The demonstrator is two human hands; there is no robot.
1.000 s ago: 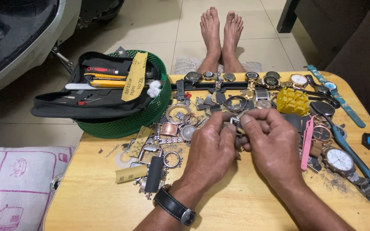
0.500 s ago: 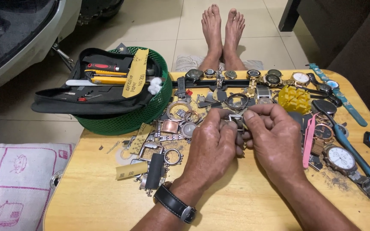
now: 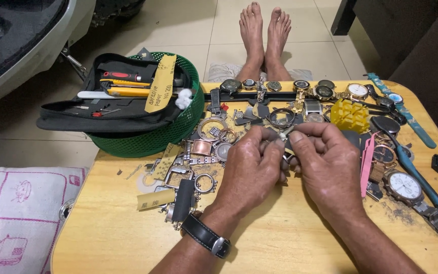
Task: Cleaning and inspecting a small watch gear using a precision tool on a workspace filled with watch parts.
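Small metal watch part [image 3: 286,133] is sitting pinched between the fingertips of both hands, the left hand [image 3: 252,170] and right hand [image 3: 328,167] closing tightly on it from either side. Its long axis is slanting up toward the right, poking just above the grip, over the wooden table [image 3: 290,243]

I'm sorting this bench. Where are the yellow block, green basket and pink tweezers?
yellow block [image 3: 350,115], head view, top face.
green basket [image 3: 143,143], head view, front wall.
pink tweezers [image 3: 367,160], head view, mid-shaft.
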